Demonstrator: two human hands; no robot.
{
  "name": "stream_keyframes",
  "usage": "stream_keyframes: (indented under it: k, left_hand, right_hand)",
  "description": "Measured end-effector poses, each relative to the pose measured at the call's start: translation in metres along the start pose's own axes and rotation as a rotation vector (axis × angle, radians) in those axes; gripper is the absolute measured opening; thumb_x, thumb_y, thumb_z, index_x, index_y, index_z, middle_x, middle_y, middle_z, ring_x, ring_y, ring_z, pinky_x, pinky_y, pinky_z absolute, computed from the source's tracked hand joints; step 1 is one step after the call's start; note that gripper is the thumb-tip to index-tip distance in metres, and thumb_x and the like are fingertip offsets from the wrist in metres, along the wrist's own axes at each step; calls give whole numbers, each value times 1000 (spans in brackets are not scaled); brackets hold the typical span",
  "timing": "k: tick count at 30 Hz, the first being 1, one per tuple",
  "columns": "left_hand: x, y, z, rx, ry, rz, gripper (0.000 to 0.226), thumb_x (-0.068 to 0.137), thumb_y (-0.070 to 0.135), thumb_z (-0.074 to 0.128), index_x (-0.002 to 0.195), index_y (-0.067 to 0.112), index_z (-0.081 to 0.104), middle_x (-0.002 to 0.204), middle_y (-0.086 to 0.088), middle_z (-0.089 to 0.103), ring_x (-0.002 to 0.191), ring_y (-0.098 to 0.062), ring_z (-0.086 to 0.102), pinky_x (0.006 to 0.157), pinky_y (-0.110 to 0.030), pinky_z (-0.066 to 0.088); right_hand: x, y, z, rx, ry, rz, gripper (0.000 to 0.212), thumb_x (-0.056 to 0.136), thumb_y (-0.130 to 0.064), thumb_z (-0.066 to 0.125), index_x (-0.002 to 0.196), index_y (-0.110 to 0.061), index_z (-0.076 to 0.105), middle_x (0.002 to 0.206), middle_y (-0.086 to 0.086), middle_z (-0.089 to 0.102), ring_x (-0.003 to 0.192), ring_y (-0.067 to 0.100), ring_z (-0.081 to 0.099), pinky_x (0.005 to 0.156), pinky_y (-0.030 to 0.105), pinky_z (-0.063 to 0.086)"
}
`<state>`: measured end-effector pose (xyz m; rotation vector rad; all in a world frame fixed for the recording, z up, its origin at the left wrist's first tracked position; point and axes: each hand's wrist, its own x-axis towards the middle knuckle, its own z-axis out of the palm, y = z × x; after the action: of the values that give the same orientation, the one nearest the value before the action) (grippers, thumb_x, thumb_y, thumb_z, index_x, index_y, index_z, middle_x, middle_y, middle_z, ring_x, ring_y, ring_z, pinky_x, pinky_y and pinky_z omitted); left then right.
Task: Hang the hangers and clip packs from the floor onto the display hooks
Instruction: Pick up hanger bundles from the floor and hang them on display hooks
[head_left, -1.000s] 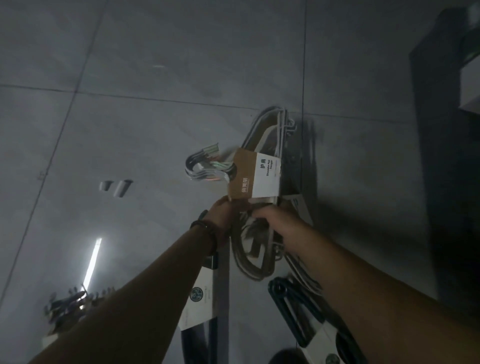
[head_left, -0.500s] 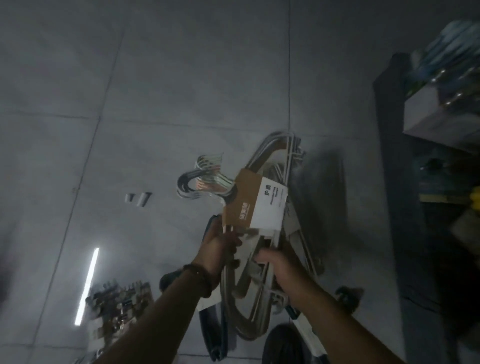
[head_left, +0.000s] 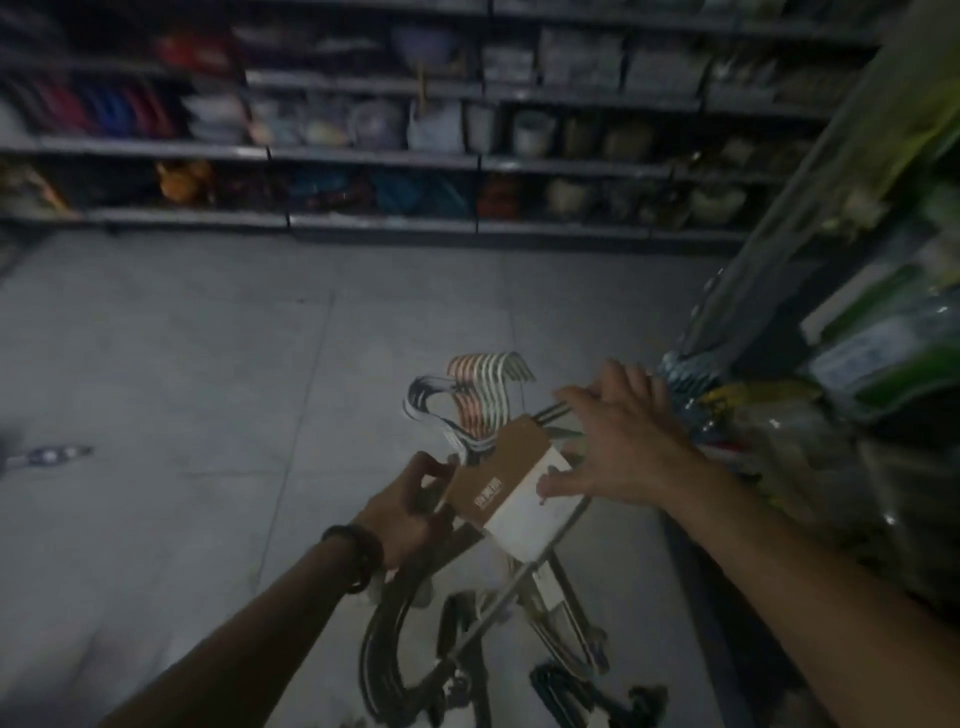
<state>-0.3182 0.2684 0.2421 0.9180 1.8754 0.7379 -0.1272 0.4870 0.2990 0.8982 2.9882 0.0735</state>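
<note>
I see the hanger pack held up off the floor, low in the middle of my view, between both hands. Its brown and white card sleeve faces me. The hook ends fan out past the sleeve, pointing away towards the far shelves.

My left hand grips the pack at the sleeve's left edge, fingers curled round it. A dark bracelet sits on that wrist. My right hand lies over the pack's right side with the fingers spread and straight. The thumb touches the white part of the sleeve and the fingers reach across the wires just beyond it.

Below the pack, more hangers lie in a dark heap on the floor. The rack rises along the right, just beside my right hand and packed with goods too blurred to name.
</note>
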Motion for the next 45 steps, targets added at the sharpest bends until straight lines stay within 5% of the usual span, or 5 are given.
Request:
stream_keyframes:
  k: [23,28,32,39,45]
  left_hand:
    - [-322,305,-68,480,-188,924,62,72,47,86,117,41,43,117,19,70,96,-10,73,79,-46,61]
    - [-393,366,-17,435,-268,1088,76,74,46,90,134,47,43,133,30,58,119,7,60,92,-19,51]
    - [-449,429,40,724,-152,1213,79,72,69,77,137,56,35,126,38,55,110,12,58,82,-6,46]
    - [-548,557,164,1055,280,1562,56,72,59,73,125,41,65,119,12,70,111,-18,65,99,-40,50]
    - [-617,575,287,135,763,1600,66,72,55,71,128,26,51,147,-6,39,140,-35,37,112,-55,32]
  right_hand:
    - [-322,-74,-432,593,-259,429,122,33,-74,96,139,-26,57,138,-4,63,123,21,62,106,47,54]
    - [-421,-59,-477,660,-85,489,119,50,-55,101,152,-30,44,147,-8,55,130,19,58,108,42,52]
    - [-517,-32,-494,627,3,609,34,67,-48,95,90,-37,73,89,-14,71,80,3,68,57,12,51]
    - [-684,11,-480,976,657,717,91,46,-42,98,131,-33,65,124,-17,72,113,9,69,94,34,60]
    - [-800,40,-477,1217,1154,806,75,45,-38,98,112,-11,80,117,14,77,109,43,71,100,63,54]
